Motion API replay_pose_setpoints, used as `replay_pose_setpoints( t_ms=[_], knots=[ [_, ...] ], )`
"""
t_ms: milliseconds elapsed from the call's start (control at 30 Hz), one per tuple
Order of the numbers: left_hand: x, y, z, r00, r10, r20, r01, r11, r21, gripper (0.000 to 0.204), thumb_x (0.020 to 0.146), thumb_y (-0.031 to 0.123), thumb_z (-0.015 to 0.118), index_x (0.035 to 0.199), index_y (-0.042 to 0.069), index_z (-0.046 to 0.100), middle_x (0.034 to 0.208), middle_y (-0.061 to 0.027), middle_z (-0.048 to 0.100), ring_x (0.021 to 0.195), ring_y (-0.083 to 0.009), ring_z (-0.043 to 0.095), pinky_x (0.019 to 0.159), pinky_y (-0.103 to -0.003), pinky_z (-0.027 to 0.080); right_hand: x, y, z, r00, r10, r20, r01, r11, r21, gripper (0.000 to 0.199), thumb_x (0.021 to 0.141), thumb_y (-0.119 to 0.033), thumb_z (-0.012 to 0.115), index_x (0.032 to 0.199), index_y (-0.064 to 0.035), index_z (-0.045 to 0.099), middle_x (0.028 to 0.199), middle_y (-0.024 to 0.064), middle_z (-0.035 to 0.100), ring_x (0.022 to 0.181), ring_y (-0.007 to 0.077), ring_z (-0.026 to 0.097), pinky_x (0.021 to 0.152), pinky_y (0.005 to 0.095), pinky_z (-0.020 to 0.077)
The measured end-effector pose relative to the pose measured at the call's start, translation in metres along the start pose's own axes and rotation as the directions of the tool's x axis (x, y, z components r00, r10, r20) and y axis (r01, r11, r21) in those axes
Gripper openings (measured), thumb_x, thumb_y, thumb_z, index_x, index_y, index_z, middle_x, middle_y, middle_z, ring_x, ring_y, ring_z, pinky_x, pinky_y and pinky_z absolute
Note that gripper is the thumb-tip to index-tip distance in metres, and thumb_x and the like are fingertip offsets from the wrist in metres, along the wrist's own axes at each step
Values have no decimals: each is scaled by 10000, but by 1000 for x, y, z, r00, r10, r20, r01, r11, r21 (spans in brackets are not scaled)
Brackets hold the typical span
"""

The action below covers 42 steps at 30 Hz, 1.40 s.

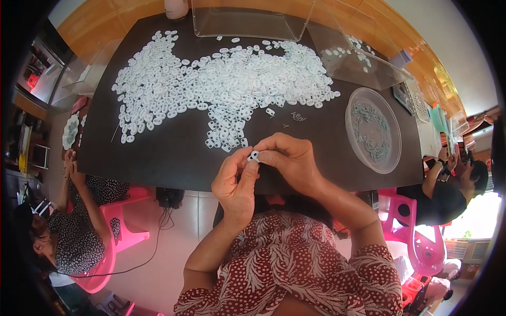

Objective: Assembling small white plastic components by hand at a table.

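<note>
The grip of left hand [234, 187] and right hand [291, 162] pinches a small white piece [253, 157], probably light, stiff, slightly slippery; best held by its edges.

The left hand [234, 190] and right hand [291, 162] partly hide a small white piece [254, 154]. The upper edge cuts off the pale bottle [176, 9] and clear plastic bin [250, 26].

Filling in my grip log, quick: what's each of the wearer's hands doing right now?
Left hand: closed, pinching a small white piece.
Right hand: closed, pinching the same piece from the other side.
</note>
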<state>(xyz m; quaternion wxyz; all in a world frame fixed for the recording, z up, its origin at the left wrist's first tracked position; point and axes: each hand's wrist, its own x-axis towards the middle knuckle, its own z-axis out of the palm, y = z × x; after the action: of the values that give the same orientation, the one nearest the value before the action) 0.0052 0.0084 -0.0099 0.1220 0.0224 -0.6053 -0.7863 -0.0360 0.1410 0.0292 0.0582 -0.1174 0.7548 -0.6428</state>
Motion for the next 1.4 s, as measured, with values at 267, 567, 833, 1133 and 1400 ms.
replay_pose_setpoints(
  t_ms=[267, 567, 833, 1133, 1400],
  knots=[
    [0, 9, 3, 999, -54, 9, 54, 996, -75, 242, 899, 33, 603, 1130, -37, 603, 876, -18, 567, 739, -71, 542, 655, -201, 492, -3, 2, 1, 990, -137, -32, 133, 987, -91, 118, 823, 18, 594, 917, -16, 657, 776, 54, 585, 735, 148, 549, 672, 278, 449],
    [-1, 6, 3, 998, -39, 57, 46, 990, -130, 270, 914, 44, 585, 1165, -57, 577, 876, -30, 583, 768, -86, 566, 675, -212, 509, -6, -2, 1, 990, -139, -37, 134, 985, -108, 101, 826, 21, 588, 899, -18, 645, 769, 49, 581, 739, 159, 538, 675, 290, 448],
    [-1, 7, 7, 994, -104, 21, 106, 977, -184, 244, 921, 44, 575, 1142, -57, 591, 985, -69, 625, 786, -92, 581, 674, -216, 516, -10, 4, 7, 988, -99, -121, 94, 994, -50, 125, 795, 20, 617, 913, -13, 638, 775, 76, 581, 724, 202, 543, 644, 307, 451],
    [6, 9, 5, 996, -90, -10, 85, 974, -208, 218, 904, 34, 600, 1102, -58, 615, 944, -57, 644, 789, -81, 577, 728, -215, 488, -9, -1, 7, 891, -453, -25, 410, 827, -385, 307, 683, 3, 711, 981, -16, 641, 842, 93, 604, 733, 241, 538, 622, 324, 461],
    [4, 13, 5, 994, -111, -26, 100, 961, -258, 170, 900, 33, 604, 1039, -58, 640, 908, -56, 655, 775, -73, 577, 714, -206, 484, -9, 6, 7, 790, -613, 6, 517, 661, -543, 339, 659, 1, 724, 987, 9, 639, 867, 105, 616, 732, 252, 539, 606, 329, 462]
  ],
)
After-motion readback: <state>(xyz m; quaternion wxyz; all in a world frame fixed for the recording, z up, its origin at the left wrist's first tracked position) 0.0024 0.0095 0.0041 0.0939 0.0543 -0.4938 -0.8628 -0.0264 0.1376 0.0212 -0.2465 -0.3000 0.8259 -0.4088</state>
